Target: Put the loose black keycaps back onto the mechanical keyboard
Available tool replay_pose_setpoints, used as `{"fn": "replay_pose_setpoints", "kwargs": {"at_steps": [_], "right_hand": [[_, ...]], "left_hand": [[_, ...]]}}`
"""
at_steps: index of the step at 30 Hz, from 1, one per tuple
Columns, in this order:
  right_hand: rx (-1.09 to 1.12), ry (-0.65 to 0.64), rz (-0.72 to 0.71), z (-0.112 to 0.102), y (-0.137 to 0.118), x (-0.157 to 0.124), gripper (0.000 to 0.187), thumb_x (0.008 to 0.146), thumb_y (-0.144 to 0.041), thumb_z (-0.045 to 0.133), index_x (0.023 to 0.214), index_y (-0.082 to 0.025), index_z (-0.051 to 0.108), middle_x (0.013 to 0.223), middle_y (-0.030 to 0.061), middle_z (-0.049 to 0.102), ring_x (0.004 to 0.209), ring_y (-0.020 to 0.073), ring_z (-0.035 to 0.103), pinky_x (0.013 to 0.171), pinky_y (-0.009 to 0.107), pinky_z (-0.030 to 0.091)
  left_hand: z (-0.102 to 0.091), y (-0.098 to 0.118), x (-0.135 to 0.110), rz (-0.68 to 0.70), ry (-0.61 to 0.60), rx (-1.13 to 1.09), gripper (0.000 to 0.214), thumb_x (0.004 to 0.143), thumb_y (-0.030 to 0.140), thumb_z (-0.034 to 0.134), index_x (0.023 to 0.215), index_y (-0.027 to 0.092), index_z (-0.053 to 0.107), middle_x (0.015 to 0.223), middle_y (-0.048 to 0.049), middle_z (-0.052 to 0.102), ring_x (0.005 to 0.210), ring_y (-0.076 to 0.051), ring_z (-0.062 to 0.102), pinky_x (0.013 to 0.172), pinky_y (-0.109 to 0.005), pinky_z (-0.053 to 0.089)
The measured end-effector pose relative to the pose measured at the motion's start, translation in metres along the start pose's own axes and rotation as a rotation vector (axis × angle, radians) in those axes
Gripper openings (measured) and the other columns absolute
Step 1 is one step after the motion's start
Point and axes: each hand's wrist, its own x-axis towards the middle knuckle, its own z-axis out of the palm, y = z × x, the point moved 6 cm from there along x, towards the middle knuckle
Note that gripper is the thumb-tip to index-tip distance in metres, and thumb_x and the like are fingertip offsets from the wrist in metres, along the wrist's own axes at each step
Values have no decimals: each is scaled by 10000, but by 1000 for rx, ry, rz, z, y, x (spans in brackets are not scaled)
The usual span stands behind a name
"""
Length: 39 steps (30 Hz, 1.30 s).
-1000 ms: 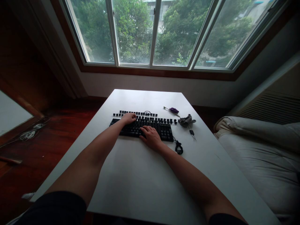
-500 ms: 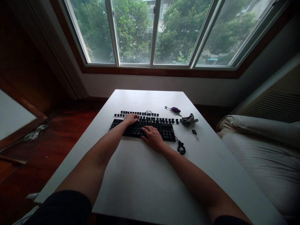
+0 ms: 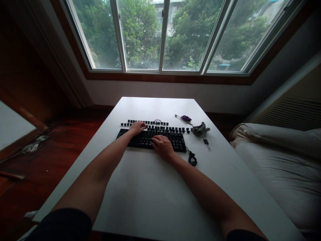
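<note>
A black keyboard (image 3: 175,142) lies across the far half of the white table (image 3: 150,194). Behind it, loose black keycaps (image 3: 170,129) are laid out in rows. My left hand (image 3: 137,127) rests at the keyboard's back left edge, fingers curled tight at the keycap rows; what they pinch is too small to see. My right hand (image 3: 163,146) lies on the keyboard's middle, fingers bent down onto the keys, holding nothing visible.
The keyboard's coiled black cable (image 3: 192,158) lies at its right end. Further right are a grey cloth (image 3: 200,129), a small purple brush (image 3: 185,117) and a small dark tool (image 3: 206,142). A pale sofa (image 3: 276,160) stands right of the table; wooden floor lies left.
Both hands stay on the keyboard with hardly any movement. The view shifts slightly as my head moves.
</note>
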Motion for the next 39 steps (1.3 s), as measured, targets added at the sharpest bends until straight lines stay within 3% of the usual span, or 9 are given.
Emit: {"fn": "replay_pose_setpoints", "kwargs": {"at_steps": [6,13,24,30,39], "right_hand": [[-91,25,107,-8,21,8,313,998,-342,557,1248,-204,687,1358,130,616,1288,302,497,1078,450,365],[-69,-50,162,-5,38,14,305,988,-393,580,1197,-215,713,1246,113,674,1170,280,564,1011,407,388],[-28,-82,137,-7,44,16,268,985,-350,588,1187,-222,709,1204,109,678,1157,267,555,994,380,412],[-3,-88,120,-12,60,18,257,981,-213,562,1191,-230,710,1218,83,682,1146,234,570,995,344,424],[-9,-55,263,-26,94,18,373,959,-126,504,1242,-256,709,1191,71,698,1141,234,581,1006,345,419]], "left_hand": [[-15,-15,-1,29,-4,-105,199,864,301,667,1021,239,773,992,-34,772,909,-203,687,812,-281,501],[-19,-24,-13,58,-97,-220,244,830,320,668,1025,200,749,925,-36,765,848,-187,689,763,-268,515],[-27,-12,-28,112,-253,-264,293,792,362,670,1013,193,760,969,-54,773,911,-218,701,790,-278,514],[-26,-6,-34,147,-420,-225,282,778,367,673,962,184,781,944,-50,777,891,-214,696,800,-269,492],[-26,-6,-38,87,-435,-168,288,793,378,668,973,196,800,908,-36,778,866,-202,688,785,-264,472]]}}
